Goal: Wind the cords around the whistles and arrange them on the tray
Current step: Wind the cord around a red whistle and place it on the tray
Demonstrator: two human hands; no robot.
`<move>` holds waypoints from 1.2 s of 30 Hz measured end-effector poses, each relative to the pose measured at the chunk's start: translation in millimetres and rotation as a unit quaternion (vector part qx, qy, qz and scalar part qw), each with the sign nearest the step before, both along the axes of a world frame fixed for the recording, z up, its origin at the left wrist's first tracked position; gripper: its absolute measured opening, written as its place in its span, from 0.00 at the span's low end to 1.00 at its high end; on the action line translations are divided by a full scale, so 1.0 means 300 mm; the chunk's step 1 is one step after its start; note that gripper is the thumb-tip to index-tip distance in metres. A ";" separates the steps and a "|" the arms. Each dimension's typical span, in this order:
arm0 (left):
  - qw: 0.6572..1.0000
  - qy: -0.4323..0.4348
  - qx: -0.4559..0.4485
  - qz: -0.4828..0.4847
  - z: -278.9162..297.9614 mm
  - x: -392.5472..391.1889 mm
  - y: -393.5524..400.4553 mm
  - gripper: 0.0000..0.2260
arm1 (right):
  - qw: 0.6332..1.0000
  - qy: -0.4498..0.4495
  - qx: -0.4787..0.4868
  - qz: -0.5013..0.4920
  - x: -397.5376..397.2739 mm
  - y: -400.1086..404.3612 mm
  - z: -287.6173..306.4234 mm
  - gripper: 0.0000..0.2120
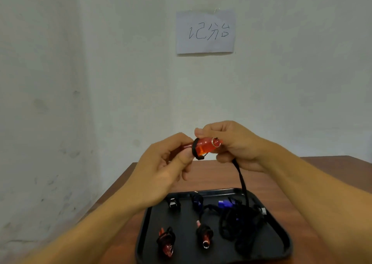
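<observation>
Both of your hands are gripping the translucent orange plastic whistle (205, 147) in the air above the black plastic tray (281, 231). Your left hand (167, 167) is pinching its mouthpiece end from 9 o'clock, while your right hand (235, 145) is curling round the ring end at 3 o'clock, and the black braided cord (241, 180) is trailing down to 6 o'clock into a loose tangle on the tray. One loop is already sitting round the body. Keep that cord taut as you are turning, laying each wrap beside the last. Four wound whistles are lying at the tray's 9 o'clock side, on the brown wooden counter (314, 175).
</observation>
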State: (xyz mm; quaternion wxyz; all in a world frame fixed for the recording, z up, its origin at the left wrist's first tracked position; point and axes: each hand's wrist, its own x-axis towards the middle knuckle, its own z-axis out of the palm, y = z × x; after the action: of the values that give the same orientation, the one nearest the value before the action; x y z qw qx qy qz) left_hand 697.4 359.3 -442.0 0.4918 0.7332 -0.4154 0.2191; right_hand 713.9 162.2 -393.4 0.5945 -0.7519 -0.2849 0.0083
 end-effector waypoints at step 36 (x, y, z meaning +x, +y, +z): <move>0.925 -0.144 0.250 0.249 -0.340 0.455 0.035 0.07 | 0.908 -0.343 -0.119 -0.210 0.413 -0.006 -0.486 0.10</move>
State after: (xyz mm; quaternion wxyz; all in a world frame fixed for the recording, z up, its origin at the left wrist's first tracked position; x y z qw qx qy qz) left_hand 834.1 369.9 -544.1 0.1574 0.8725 -0.3271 0.3269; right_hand 837.7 160.4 -539.3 0.3544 -0.8159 -0.3040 -0.3410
